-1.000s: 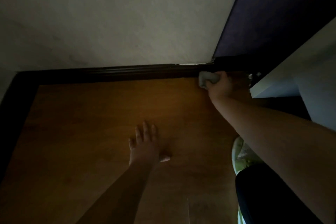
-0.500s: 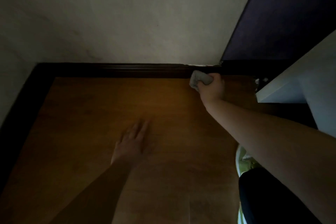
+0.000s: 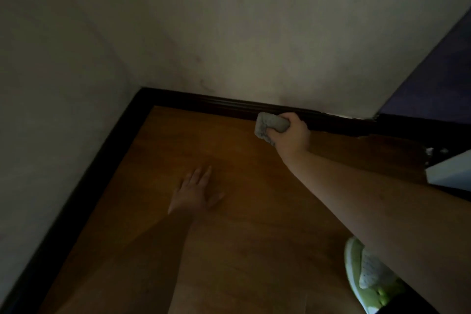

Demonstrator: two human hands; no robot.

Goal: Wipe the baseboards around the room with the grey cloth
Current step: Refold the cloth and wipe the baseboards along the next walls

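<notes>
My right hand [image 3: 290, 136] grips the bunched grey cloth [image 3: 270, 125] and holds it against the dark baseboard [image 3: 224, 104] along the far wall. The cloth sticks out to the left of my fist, where the baseboard meets the wooden floor [image 3: 242, 224]. A second run of dark baseboard [image 3: 84, 183] follows the left wall and meets the first at the corner. My left hand [image 3: 195, 192] rests flat on the floor with its fingers straight, nearer to me and left of the cloth.
A dark purple panel [image 3: 433, 79] stands at the right end of the far wall. The corner of a white piece of furniture [image 3: 451, 171] juts in at the right edge. My light green shoe [image 3: 369, 278] is on the floor at the lower right.
My right hand has slid the cloth leftward along the far baseboard, away from the purple panel. My left hand shifted left on the floor. The view has turned towards the left corner.
</notes>
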